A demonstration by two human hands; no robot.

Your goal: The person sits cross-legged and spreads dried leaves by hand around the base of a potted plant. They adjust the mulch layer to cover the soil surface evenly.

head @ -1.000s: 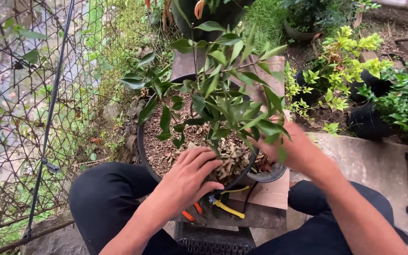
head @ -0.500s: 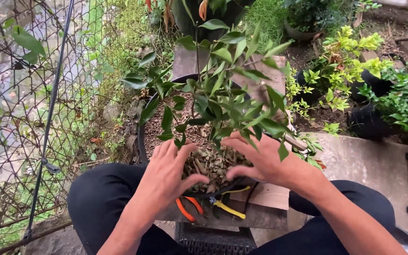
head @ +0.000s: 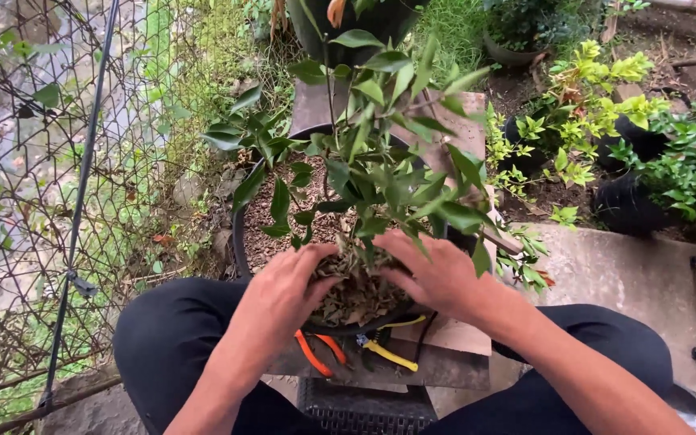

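A leafy green plant (head: 380, 169) grows in a round black pot (head: 239, 242) on a wooden board in front of me. My left hand (head: 287, 290) and my right hand (head: 437, 274) cup a heap of dry brown leaf mulch (head: 356, 294) at the near side of the pot, one hand on each side of the stem. Both palms press against the mulch with fingers spread. Just below the pot's near rim lie orange-handled pliers (head: 320, 354) and a yellow-handled tool (head: 388, 354).
A wire mesh fence (head: 50, 185) with a dark pole runs along the left. Several potted plants (head: 686, 161) stand at the right on soil beside a concrete slab (head: 630, 274). A black crate (head: 364, 407) sits between my knees.
My right hand has come from the pot's right rim to the plant's base. Both hands have closed in around the mulch and gathered it into a heap.
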